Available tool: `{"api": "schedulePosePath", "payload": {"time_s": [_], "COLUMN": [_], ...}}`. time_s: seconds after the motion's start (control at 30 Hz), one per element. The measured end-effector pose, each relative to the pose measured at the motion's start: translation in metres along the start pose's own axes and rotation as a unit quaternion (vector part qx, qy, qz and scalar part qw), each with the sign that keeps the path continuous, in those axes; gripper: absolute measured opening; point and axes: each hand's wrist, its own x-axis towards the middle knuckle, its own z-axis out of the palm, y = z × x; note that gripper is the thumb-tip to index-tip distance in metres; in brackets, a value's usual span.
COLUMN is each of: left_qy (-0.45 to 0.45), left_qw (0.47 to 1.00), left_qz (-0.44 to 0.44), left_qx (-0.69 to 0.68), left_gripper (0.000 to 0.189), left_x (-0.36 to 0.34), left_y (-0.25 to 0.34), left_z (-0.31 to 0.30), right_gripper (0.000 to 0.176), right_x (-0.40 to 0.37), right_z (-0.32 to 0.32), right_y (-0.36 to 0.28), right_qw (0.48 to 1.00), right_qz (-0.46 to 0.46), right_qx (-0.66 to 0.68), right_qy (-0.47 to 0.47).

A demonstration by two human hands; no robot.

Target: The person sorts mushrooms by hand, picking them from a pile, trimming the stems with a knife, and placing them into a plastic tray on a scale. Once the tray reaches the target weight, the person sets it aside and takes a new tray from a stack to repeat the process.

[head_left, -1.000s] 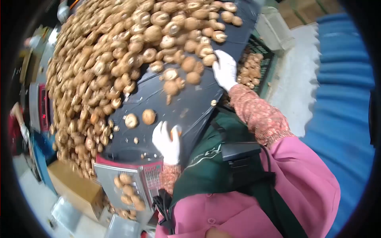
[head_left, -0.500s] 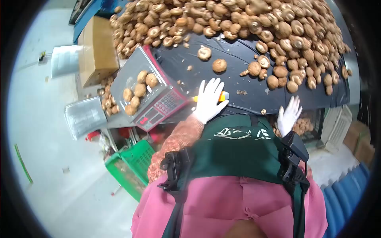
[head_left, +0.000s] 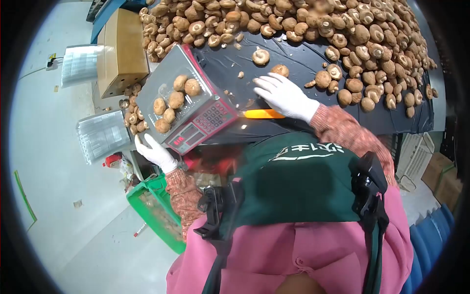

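White gloves cover both hands. My left hand is at the near left corner of the scale, fingers apart, holding nothing. Several brown mushrooms lie in a clear tray on the scale's plate. Over the black table covering, my right hand reaches leftward with its fingers spread and nothing gripped. Its fingertips are just below a loose mushroom. An orange-yellow tool lies beside and partly under that hand, its far end hidden. Another mushroom rests stem up farther back.
A large heap of mushrooms covers the back and right of the table. At the left are a cardboard box and stacked clear trays. A green crate stands below, and a white crate at right.
My left hand has moved left from the table's middle to the scale's near corner. My right hand has come up from the right edge to over the table beside the orange-yellow tool.
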Motion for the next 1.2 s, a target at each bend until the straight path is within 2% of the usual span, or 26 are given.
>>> {"api": "schedulePosePath", "payload": {"time_s": [0.07, 0.13, 0.17, 0.23, 0.27, 0.33, 0.37, 0.4, 0.43, 0.47, 0.5, 0.53, 0.63, 0.67, 0.73, 0.77, 0.8, 0.9, 0.93, 1.0, 1.03, 1.07, 1.1, 1.13, 1.2], "left_qy": [-0.005, -0.014, -0.019, -0.012, -0.012, -0.028, -0.05, -0.074, -0.077, -0.101, -0.117, -0.131, -0.206, -0.214, -0.227, -0.2, -0.213, -0.245, -0.241, -0.229, -0.232, -0.258, -0.269, -0.281, -0.306], "left_qw": [1.0, 0.999, 0.999, 0.998, 0.997, 0.98, 0.964, 0.944, 0.898, 0.871, 0.865, 0.859, 0.862, 0.855, 0.839, 0.804, 0.801, 0.804, 0.803, 0.808, 0.889, 0.792, 0.775, 0.758, 0.745], "left_qz": [-0.026, -0.027, -0.011, -0.047, -0.069, -0.175, -0.208, -0.239, -0.307, -0.358, -0.353, -0.349, -0.299, -0.324, -0.373, -0.43, -0.422, -0.384, -0.384, -0.379, -0.261, -0.4, -0.404, -0.407, -0.379], "left_qx": [-0.013, -0.024, -0.024, -0.028, -0.031, -0.095, -0.157, -0.217, -0.305, -0.319, -0.336, -0.352, -0.355, -0.344, -0.324, -0.359, -0.367, -0.383, -0.386, -0.389, -0.295, -0.384, -0.405, -0.426, -0.455], "left_gripper": [0.05, 0.051, 0.05, 0.049, 0.048, 0.054, 0.057, 0.06, 0.064, 0.063, 0.062, 0.062, 0.061, 0.061, 0.063, 0.064, 0.066, 0.071, 0.071, 0.071, 0.072, 0.07, 0.07, 0.071, 0.072], "left_x": [0.0, -0.004, -0.004, -0.002, -0.005, 0.001, 0.003, 0.009, 0.017, 0.027, 0.031, 0.034, 0.042, 0.045, 0.051, 0.055, 0.057, 0.064, 0.065, 0.07, 0.064, 0.074, 0.075, 0.074, 0.075], "left_y": [-0.02, -0.036, -0.052, -0.074, -0.082, -0.071, -0.095, -0.121, -0.131, -0.12, -0.123, -0.129, -0.141, -0.142, -0.12, -0.087, -0.094, -0.114, -0.121, -0.142, -0.137, -0.1, -0.108, -0.124, -0.136], "left_z": [0.0, -0.001, -0.001, -0.005, -0.005, -0.008, -0.005, -0.001, 0.008, 0.01, 0.016, 0.02, 0.028, 0.03, 0.032, 0.035, 0.038, 0.045, 0.049, 0.054, 0.053, 0.048, 0.052, 0.058, 0.064], "right_gripper": [0.039, 0.038, 0.036, 0.039, 0.04, 0.043, 0.042, 0.04, 0.039, 0.041, 0.047, 0.04, 0.019, 0.016, 0.017, 0.018, 0.018, 0.021, 0.025, 0.029, 0.031, 0.033, 0.033, 0.034, 0.038], "right_x": [0.02, 0.037, 0.038, 0.057, 0.06, 0.07, 0.07, 0.071, 0.063, 0.041, 0.03, 0.019, -0.002, -0.004, -0.011, -0.015, -0.015, 0.016, 0.034, 0.06, 0.069, 0.081, 0.105, 0.116, 0.141], "right_z": [0.03, 0.027, 0.041, 0.008, -0.004, -0.032, -0.033, -0.039, -0.026, -0.007, 0.001, 0.012, 0.006, -0.012, -0.042, -0.057, -0.066, -0.058, -0.052, -0.019, 0.01, 0.034, 0.034, 0.042, 0.053], "right_y": [0.01, 0.033, 0.053, 0.067, 0.08, 0.065, 0.05, 0.028, 0.006, -0.01, -0.026, -0.031, -0.02, -0.015, -0.005, 0.001, 0.005, -0.005, -0.009, -0.009, -0.01, -0.011, -0.011, -0.012, -0.021], "right_qw": [0.999, 0.995, 0.987, 0.951, 0.923, 0.922, 0.949, 0.985, 0.975, 0.99, 0.982, 0.978, 0.972, 0.972, 0.932, 0.929, 0.923, 0.946, 0.922, 0.866, 0.865, 0.854, 0.779, 0.724, 0.749], "right_qz": [-0.027, -0.023, 0.014, 0.174, 0.223, 0.227, 0.17, 0.139, 0.134, 0.06, 0.062, 0.041, 0.061, 0.072, 0.171, 0.167, 0.162, 0.262, 0.304, 0.334, 0.353, 0.369, 0.49, 0.507, 0.419], "right_qx": [0.006, -0.051, -0.14, -0.256, -0.311, -0.293, -0.244, -0.104, -0.046, 0.016, 0.03, 0.028, 0.046, 0.051, -0.012, -0.052, -0.091, 0.034, 0.173, 0.345, 0.354, 0.362, 0.387, 0.454, 0.51], "right_qy": [-0.03, -0.082, -0.075, 0.015, 0.037, 0.113, 0.102, -0.02, -0.172, -0.125, -0.176, -0.201, -0.224, -0.217, -0.319, -0.327, -0.336, -0.187, -0.165, -0.141, -0.038, 0.065, 0.063, 0.107, 0.058]}}
